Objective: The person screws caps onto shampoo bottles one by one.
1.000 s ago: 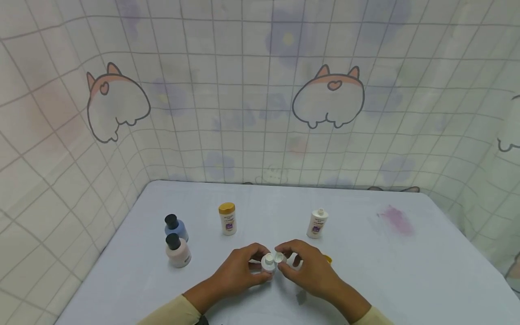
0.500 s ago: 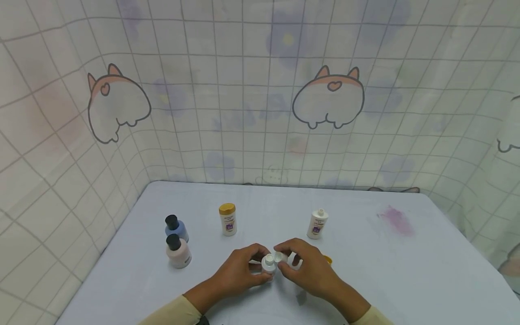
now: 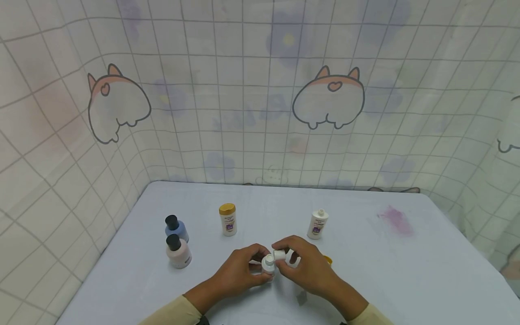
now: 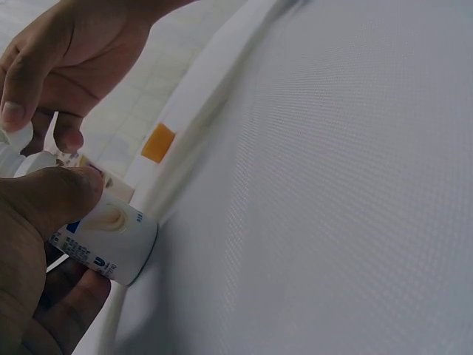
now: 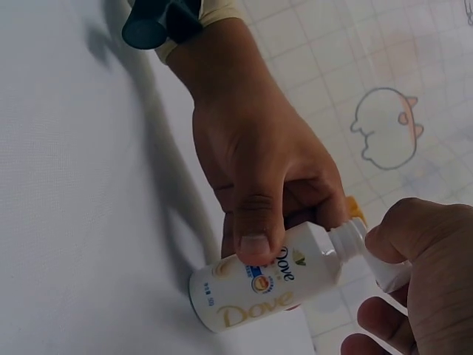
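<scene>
A small white Dove bottle (image 5: 255, 285) stands on the table, its threaded neck bare. My left hand (image 3: 239, 270) grips it round the body, the thumb across its near side in the right wrist view. Between thumb and fingers my right hand (image 3: 308, 266) pinches a white cap (image 3: 279, 255), tilted on its side right beside the bottle's mouth. In the head view the left fingers and thumb hide much of the bottle's body. A yellow cap (image 3: 327, 260) lies on the table, partly hidden behind the right hand.
A white bottle with a gold cap (image 3: 228, 220) stands beyond the left hand. An uncapped white bottle (image 3: 317, 224) is beyond the right. At left are a black-capped blue bottle (image 3: 177, 228) and a black-capped pink bottle (image 3: 178, 251). A pink stain (image 3: 396, 220) marks the table's right side.
The right hand has turned the cap from mouth-up onto its side, with its fingers shifting slightly up and left. The left hand and the bottle have stayed in place.
</scene>
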